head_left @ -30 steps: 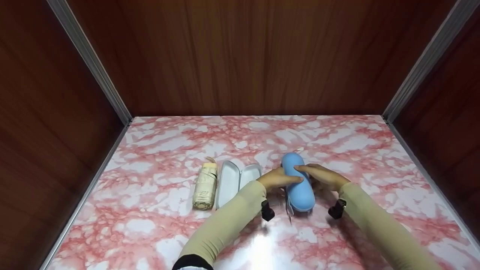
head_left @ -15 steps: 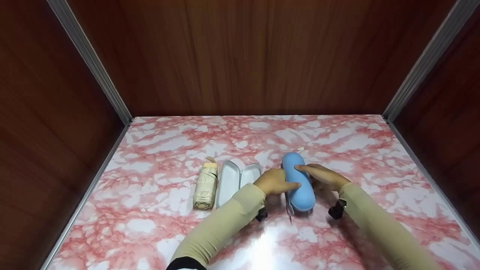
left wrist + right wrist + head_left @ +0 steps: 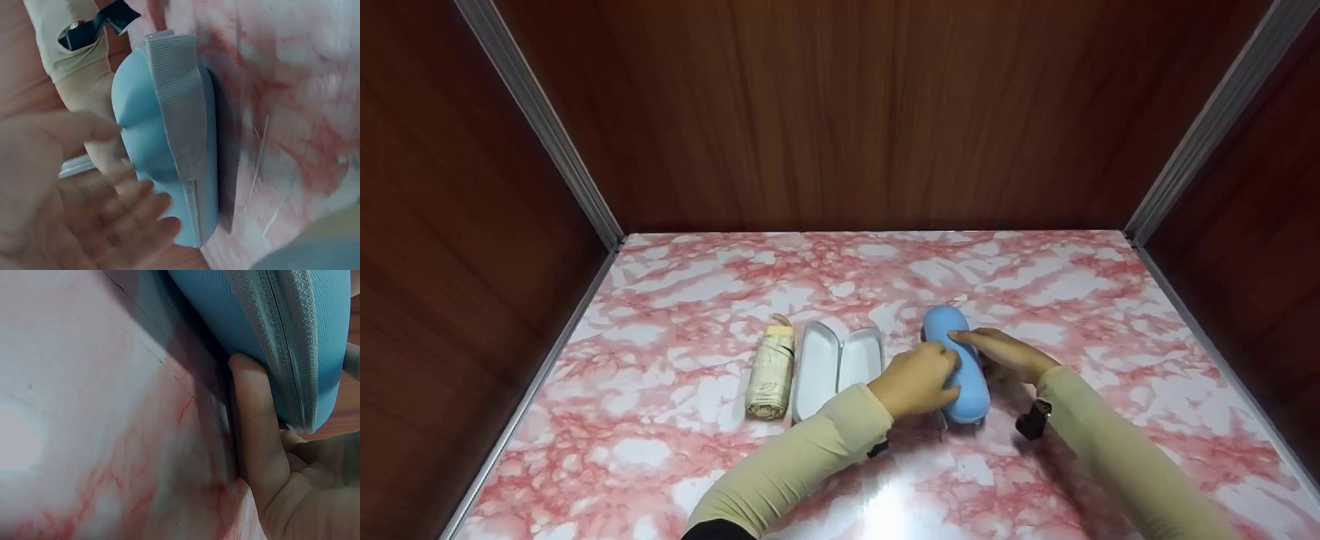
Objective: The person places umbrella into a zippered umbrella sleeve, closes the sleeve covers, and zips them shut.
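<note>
A blue zippered case [image 3: 973, 397] with rounded ends rests on the table, its grey zip [image 3: 292, 349] and a grey fabric strap [image 3: 180, 95] on its sides. My right hand [image 3: 1009, 352] holds it from the right, thumb on top and a finger low along its side. My left hand [image 3: 916, 380] is at the case's left side, overlapping it in the head view. In the left wrist view its blurred, loosely bent fingers [image 3: 149, 205] are beside the strap and pinch nothing.
Left of my left hand lies an open, pale grey hard case [image 3: 816, 367], its two halves spread. Beside that is a rolled cream folding umbrella [image 3: 771, 375]. Dark wood panels [image 3: 840, 112] wall in the red-and-white marbled table [image 3: 660, 480].
My left hand has drawn back a little from the blue case toward the front left, its thumb coming off the top. My right hand and the case have stayed in place.
</note>
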A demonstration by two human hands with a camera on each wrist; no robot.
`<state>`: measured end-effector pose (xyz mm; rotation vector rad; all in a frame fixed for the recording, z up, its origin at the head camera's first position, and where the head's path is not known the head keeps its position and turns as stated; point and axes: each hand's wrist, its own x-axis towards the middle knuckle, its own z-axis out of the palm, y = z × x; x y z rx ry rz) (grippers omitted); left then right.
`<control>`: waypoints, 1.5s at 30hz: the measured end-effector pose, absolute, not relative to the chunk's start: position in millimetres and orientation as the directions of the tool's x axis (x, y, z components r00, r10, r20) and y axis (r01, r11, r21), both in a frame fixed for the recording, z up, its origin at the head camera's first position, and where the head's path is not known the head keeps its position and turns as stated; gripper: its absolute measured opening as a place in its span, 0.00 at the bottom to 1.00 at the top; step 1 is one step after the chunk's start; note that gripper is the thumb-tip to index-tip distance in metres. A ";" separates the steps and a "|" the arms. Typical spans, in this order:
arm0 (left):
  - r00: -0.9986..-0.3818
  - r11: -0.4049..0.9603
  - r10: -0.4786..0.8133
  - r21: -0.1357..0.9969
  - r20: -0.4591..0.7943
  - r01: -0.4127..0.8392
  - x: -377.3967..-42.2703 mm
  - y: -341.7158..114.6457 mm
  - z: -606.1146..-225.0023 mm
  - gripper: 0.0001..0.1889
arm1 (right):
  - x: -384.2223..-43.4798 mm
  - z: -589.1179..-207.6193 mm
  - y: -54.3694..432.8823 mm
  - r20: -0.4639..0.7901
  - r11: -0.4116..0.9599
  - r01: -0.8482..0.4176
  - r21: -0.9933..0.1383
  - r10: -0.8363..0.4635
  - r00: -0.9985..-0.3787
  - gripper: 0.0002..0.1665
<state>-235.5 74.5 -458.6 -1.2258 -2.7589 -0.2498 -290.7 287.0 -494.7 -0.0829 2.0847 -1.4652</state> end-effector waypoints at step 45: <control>-0.363 0.381 0.917 -0.625 0.163 0.682 -192.5 108.5 -490.9 0.11 | -283.3 -494.1 285.6 -0.424 0.424 0.272 -0.864 -0.320 -0.847 0.53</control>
